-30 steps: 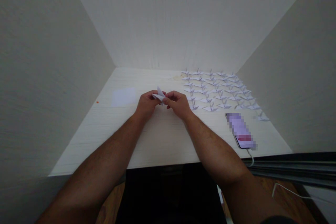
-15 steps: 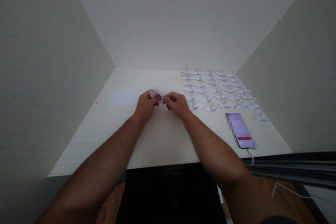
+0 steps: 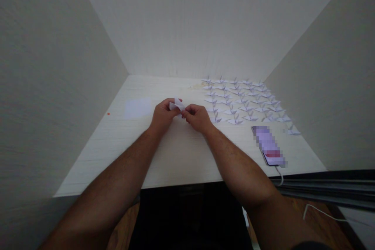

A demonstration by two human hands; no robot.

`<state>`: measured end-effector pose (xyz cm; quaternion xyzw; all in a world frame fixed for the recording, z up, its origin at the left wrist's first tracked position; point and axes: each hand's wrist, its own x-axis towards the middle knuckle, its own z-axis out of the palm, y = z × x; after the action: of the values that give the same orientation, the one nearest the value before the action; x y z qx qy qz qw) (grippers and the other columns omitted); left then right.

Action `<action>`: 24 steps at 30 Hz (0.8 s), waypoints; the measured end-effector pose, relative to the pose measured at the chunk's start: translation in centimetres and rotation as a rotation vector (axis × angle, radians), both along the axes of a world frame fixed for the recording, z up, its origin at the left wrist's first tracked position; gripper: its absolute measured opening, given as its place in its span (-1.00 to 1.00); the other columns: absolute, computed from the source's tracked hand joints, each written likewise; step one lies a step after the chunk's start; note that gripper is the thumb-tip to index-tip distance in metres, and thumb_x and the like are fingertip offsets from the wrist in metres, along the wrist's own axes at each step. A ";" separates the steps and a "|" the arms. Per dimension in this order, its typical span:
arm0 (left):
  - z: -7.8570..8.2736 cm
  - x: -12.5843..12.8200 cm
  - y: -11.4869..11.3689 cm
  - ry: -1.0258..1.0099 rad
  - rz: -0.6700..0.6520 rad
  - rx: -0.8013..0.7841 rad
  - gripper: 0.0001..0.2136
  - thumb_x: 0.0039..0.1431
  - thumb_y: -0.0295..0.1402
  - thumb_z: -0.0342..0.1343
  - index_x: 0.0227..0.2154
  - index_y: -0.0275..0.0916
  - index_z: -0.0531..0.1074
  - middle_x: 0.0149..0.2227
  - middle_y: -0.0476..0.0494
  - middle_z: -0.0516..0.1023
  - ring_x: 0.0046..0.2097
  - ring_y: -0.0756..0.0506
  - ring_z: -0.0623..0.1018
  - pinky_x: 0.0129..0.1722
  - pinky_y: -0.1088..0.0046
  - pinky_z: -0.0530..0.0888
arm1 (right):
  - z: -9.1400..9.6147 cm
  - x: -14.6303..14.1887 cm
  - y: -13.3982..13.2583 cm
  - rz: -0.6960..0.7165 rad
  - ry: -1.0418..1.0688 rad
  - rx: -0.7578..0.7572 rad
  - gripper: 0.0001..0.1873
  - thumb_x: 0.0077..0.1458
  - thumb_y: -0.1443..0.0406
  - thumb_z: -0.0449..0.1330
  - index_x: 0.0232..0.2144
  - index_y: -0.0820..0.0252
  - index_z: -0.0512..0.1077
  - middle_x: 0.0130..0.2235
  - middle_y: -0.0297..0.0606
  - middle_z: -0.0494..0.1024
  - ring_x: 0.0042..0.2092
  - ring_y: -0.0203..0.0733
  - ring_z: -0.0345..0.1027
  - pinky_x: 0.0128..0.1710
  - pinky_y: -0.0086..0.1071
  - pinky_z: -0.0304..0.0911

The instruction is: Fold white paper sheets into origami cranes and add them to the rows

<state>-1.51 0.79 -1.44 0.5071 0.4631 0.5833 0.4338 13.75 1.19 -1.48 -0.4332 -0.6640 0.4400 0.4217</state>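
Observation:
A small folded piece of pale lilac paper [image 3: 177,105] is pinched between both my hands above the middle of the white desk [image 3: 181,156]. My left hand [image 3: 162,116] grips it from the left with curled fingers. From the right, my right hand [image 3: 198,117] pinches the same piece with thumb and fingertips. Both hands touch each other over the paper. Most of the paper is hidden by my fingers.
Several rows of folded paper cranes [image 3: 240,101] stand at the back right of the desk. A flat square paper sheet [image 3: 137,108] lies to the left. A phone [image 3: 268,146] with a white cable lies near the right front edge. Walls enclose three sides.
The paper's upright tip has been pressed lower between my fingers, and my hands have closed in slightly. Arms stay in place.

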 end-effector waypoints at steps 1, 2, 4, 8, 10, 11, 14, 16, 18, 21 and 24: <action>0.3 -0.1 -0.1 0.022 0.002 0.009 -0.71 -0.17 -0.34 0.32 -0.31 -0.27 0.52 -0.38 -0.06 0.58 -0.37 -0.04 0.52 -0.32 0.41 0.46 | 0.1 0.0 0.0 -0.002 -0.015 0.003 -0.79 0.01 0.19 0.22 -0.51 0.22 0.43 -0.56 -0.38 0.44 -0.53 -0.38 0.22 -0.51 -0.47 0.12; 0.5 -0.2 -0.1 0.044 0.004 0.014 -0.71 -0.18 -0.35 0.32 -0.31 -0.27 0.52 -0.39 -0.06 0.58 -0.36 -0.04 0.52 -0.31 0.40 0.46 | 0.1 0.1 -0.1 -0.004 -0.031 0.006 -0.79 0.01 0.19 0.22 -0.51 0.22 0.44 -0.56 -0.38 0.44 -0.53 -0.38 0.22 -0.50 -0.47 0.12; 0.8 -0.4 -0.2 0.075 0.006 0.021 -0.72 -0.19 -0.39 0.31 -0.32 -0.28 0.52 -0.42 -0.05 0.58 -0.39 -0.04 0.52 -0.34 0.41 0.46 | 0.2 0.1 -0.1 -0.006 -0.066 0.018 -0.79 0.01 0.18 0.23 -0.52 0.22 0.45 -0.57 -0.38 0.43 -0.52 -0.38 0.22 -0.49 -0.47 0.11; 0.9 -0.6 -0.3 0.092 0.048 0.039 -0.78 -0.21 -0.43 0.31 -0.39 -0.27 0.50 -0.45 -0.03 0.57 -0.45 -0.01 0.51 -0.42 0.46 0.44 | 0.2 0.1 -0.2 -0.003 -0.092 0.044 -0.78 0.01 0.19 0.22 -0.53 0.23 0.45 -0.59 -0.39 0.41 -0.52 -0.38 0.20 -0.49 -0.48 0.09; 0.8 -0.6 -0.2 0.080 0.070 0.032 -0.79 -0.21 -0.42 0.31 -0.42 -0.27 0.49 -0.47 -0.01 0.56 -0.46 -0.01 0.51 -0.43 0.47 0.44 | 0.1 0.1 -0.1 0.005 -0.097 0.050 -0.78 0.01 0.19 0.22 -0.53 0.24 0.45 -0.59 -0.39 0.41 -0.52 -0.39 0.20 -0.48 -0.48 0.09; 0.7 -0.6 -0.2 0.065 0.075 0.027 -0.80 -0.21 -0.42 0.31 -0.43 -0.27 0.49 -0.48 -0.01 0.56 -0.46 0.00 0.51 -0.44 0.48 0.44 | 0.1 0.1 -0.1 0.012 -0.098 0.051 -0.78 0.02 0.19 0.22 -0.53 0.24 0.45 -0.58 -0.39 0.41 -0.52 -0.39 0.20 -0.48 -0.48 0.10; 0.5 -0.7 0.1 -0.006 0.088 0.020 -0.83 -0.21 -0.42 0.31 -0.46 -0.27 0.49 -0.48 -0.01 0.56 -0.46 0.01 0.50 -0.43 0.49 0.43 | -0.1 0.2 0.0 0.033 -0.103 0.054 -0.77 0.02 0.19 0.21 -0.53 0.24 0.45 -0.58 -0.39 0.41 -0.51 -0.38 0.20 -0.48 -0.48 0.09; 0.5 -0.9 0.2 -0.037 0.093 0.018 -0.84 -0.21 -0.41 0.31 -0.48 -0.27 0.49 -0.47 -0.03 0.56 -0.45 0.01 0.50 -0.41 0.49 0.43 | -0.3 0.2 0.0 0.042 -0.111 0.053 -0.77 0.01 0.18 0.21 -0.53 0.23 0.45 -0.59 -0.39 0.41 -0.52 -0.38 0.19 -0.49 -0.48 0.07; 0.6 -1.0 0.2 -0.048 0.087 0.005 -0.82 -0.20 -0.40 0.31 -0.44 -0.28 0.51 -0.46 -0.04 0.56 -0.45 0.01 0.51 -0.40 0.48 0.44 | -0.3 0.2 0.0 0.048 -0.120 0.051 -0.78 0.01 0.19 0.21 -0.54 0.23 0.44 -0.60 -0.40 0.40 -0.52 -0.38 0.18 -0.50 -0.48 0.06; 0.9 -1.0 0.0 -0.049 0.040 -0.011 -0.73 -0.20 -0.40 0.31 -0.33 -0.28 0.55 -0.44 -0.05 0.57 -0.44 0.01 0.50 -0.40 0.48 0.43 | -0.1 0.2 -0.1 0.053 -0.109 0.026 -0.79 -0.01 0.20 0.21 -0.56 0.22 0.43 -0.61 -0.42 0.37 -0.54 -0.39 0.16 -0.50 -0.49 0.05; 1.3 -0.9 -0.3 0.002 -0.023 -0.004 -0.73 -0.21 -0.44 0.31 -0.33 -0.27 0.55 -0.44 -0.04 0.57 -0.44 0.01 0.50 -0.40 0.49 0.42 | 0.2 0.2 -0.2 0.064 -0.071 -0.020 -0.80 -0.03 0.21 0.20 -0.57 0.22 0.41 -0.64 -0.44 0.34 -0.56 -0.40 0.14 -0.52 -0.49 0.04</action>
<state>-2.40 0.45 -0.15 0.5121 0.4588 0.5768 0.4411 13.95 0.94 -1.25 -0.4315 -0.6876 0.4441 0.3791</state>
